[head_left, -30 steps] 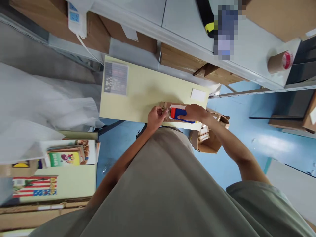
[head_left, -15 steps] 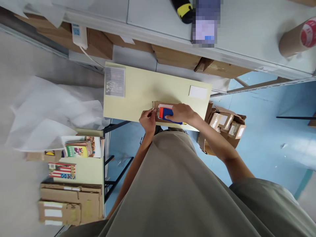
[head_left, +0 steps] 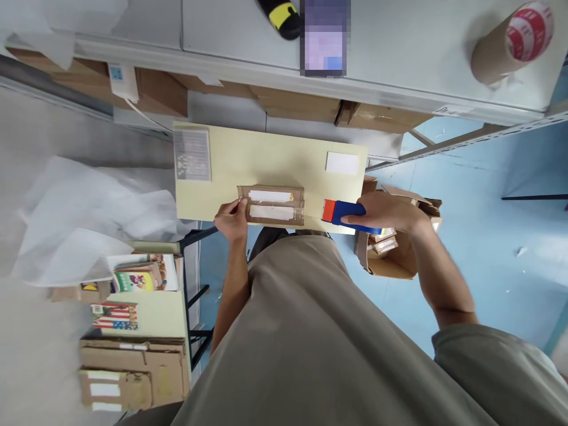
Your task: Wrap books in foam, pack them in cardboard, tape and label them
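Observation:
A flat brown cardboard package (head_left: 271, 205) with two white labels lies on the pale yellow table (head_left: 266, 163), near its front edge. My left hand (head_left: 231, 219) pinches the package's left end, fingers closed on it. My right hand (head_left: 386, 213) is wrapped round a blue and red tape dispenser (head_left: 344, 212), held just right of the package at the table's right front corner.
A white label (head_left: 341, 163) and a grey printed sheet (head_left: 192, 154) lie on the table. An open carton of small boxes (head_left: 399, 248) stands on the blue floor at right. A grey shelf above carries a tape roll (head_left: 510, 41). White foam sheets (head_left: 89, 219) and books sit left.
My right hand has drawn the tape dispenser off the package to the right, uncovering both labels. My left hand stays at the package's left end. The view has shifted.

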The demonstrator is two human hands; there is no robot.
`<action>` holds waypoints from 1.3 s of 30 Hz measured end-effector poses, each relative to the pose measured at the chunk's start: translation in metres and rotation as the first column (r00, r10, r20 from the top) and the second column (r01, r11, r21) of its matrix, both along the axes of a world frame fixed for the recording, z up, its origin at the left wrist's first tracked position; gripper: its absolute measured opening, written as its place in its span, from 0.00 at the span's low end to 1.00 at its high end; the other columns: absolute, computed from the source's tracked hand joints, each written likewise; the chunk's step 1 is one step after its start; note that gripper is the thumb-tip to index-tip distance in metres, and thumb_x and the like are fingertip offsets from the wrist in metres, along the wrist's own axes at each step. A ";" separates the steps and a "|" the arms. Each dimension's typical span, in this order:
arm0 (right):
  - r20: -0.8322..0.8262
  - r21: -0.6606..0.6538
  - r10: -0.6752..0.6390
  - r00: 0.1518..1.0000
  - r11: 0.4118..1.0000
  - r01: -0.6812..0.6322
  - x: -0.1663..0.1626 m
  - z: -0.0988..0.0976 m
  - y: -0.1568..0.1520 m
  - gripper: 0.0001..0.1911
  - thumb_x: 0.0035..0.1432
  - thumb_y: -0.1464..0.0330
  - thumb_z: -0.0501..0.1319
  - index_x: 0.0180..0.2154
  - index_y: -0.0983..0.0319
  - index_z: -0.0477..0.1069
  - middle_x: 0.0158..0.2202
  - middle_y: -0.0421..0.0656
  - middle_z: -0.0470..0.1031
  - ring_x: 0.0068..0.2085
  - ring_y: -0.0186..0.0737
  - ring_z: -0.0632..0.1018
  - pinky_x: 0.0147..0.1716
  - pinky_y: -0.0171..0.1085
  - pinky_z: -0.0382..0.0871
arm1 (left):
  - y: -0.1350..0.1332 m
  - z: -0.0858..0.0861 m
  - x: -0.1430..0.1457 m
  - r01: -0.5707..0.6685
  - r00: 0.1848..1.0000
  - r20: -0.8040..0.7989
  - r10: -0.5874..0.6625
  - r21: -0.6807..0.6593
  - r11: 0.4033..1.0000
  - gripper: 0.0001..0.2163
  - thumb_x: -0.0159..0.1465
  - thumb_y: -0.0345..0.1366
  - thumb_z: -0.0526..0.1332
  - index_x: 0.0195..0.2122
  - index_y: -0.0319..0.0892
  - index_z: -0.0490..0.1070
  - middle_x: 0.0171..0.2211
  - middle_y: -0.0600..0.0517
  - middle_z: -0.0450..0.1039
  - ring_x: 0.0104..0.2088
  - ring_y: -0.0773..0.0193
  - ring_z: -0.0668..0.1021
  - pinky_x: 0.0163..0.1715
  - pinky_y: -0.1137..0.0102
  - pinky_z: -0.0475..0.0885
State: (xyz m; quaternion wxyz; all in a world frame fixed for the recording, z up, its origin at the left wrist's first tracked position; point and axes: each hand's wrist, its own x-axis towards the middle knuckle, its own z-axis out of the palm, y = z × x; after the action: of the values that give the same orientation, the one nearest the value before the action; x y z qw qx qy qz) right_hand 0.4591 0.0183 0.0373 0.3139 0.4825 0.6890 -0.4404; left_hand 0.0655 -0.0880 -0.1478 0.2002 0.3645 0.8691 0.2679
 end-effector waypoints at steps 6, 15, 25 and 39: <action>0.042 0.018 0.031 0.999 0.999 -0.032 -0.010 -0.039 -0.002 0.30 0.74 0.45 0.63 0.36 0.65 0.82 0.31 0.54 0.83 0.36 0.50 0.83 0.36 0.41 0.68 | 0.001 0.003 0.005 0.027 0.999 -0.022 -0.028 -0.042 0.999 0.11 0.68 0.42 0.70 0.43 0.40 0.87 0.43 0.46 0.86 0.45 0.54 0.86 0.54 0.63 0.80; 0.171 0.155 -0.016 0.985 0.988 -0.011 -0.070 -0.076 -0.028 0.27 0.77 0.51 0.62 0.56 0.68 0.82 0.55 0.63 0.86 0.55 0.59 0.87 0.47 0.43 0.79 | 0.000 0.006 0.006 0.025 1.000 -0.009 -0.026 -0.045 0.999 0.11 0.68 0.43 0.69 0.43 0.41 0.86 0.42 0.45 0.86 0.45 0.53 0.86 0.54 0.60 0.81; 0.164 0.255 0.000 0.986 0.966 -0.043 -0.103 -0.090 -0.054 0.27 0.79 0.57 0.58 0.62 0.73 0.78 0.52 0.69 0.85 0.52 0.66 0.88 0.45 0.50 0.80 | -0.001 0.004 0.001 0.040 0.999 -0.013 -0.040 -0.033 0.999 0.11 0.67 0.42 0.69 0.41 0.41 0.86 0.43 0.45 0.86 0.45 0.54 0.86 0.55 0.60 0.80; 0.153 0.359 -0.253 0.955 0.915 0.185 -0.065 -0.084 -0.058 0.29 0.80 0.54 0.55 0.61 0.74 0.74 0.51 0.68 0.85 0.54 0.62 0.88 0.47 0.44 0.78 | 0.018 0.023 0.019 0.035 0.997 -0.076 -0.034 0.012 0.999 0.17 0.68 0.38 0.68 0.57 0.40 0.79 0.56 0.36 0.80 0.57 0.46 0.82 0.64 0.52 0.77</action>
State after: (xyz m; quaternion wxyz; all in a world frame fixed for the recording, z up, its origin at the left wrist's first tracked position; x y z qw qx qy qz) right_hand 0.3940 -0.0399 -0.0462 0.2403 0.6449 0.6618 -0.2973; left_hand 0.0842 -0.0702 -0.1247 0.1695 0.3909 0.8677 0.2562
